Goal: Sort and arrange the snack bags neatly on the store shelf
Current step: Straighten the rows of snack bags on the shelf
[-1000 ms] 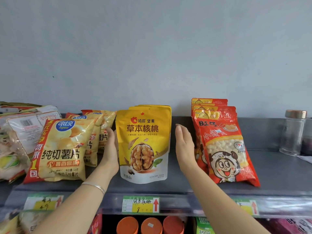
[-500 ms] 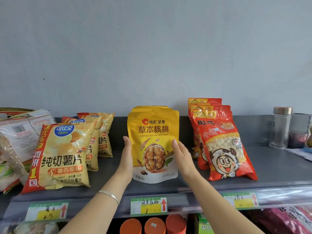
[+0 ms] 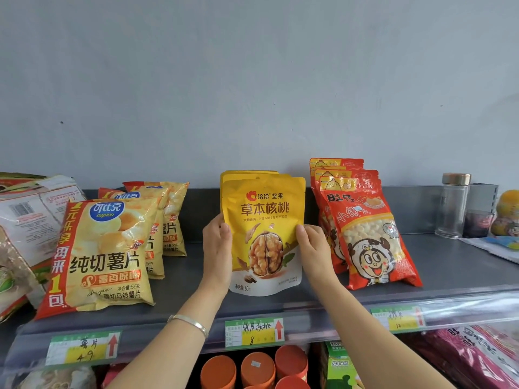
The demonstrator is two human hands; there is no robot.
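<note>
A yellow walnut pouch [image 3: 265, 220] stands upright in the middle of the grey shelf [image 3: 449, 265], with more yellow pouches right behind it. My left hand [image 3: 216, 242] grips its left edge, thumb on the front. My right hand [image 3: 312, 247] pinches its right edge. To the left, a row of yellow potato chip bags [image 3: 104, 254] leans back. To the right stands a row of red bun-snack bags [image 3: 368, 234], close to my right hand.
Large crumpled bags [image 3: 25, 220] fill the far left. A glass jar [image 3: 452, 206] and small items sit at the far right of the shelf. Price tags [image 3: 254, 331] line the front rail. Orange lids [image 3: 257, 367] and other goods show on the shelf below.
Both hands closed in from flanking the walnut pouch to gripping its edges. The front pouch now stands squared up against the ones behind it.
</note>
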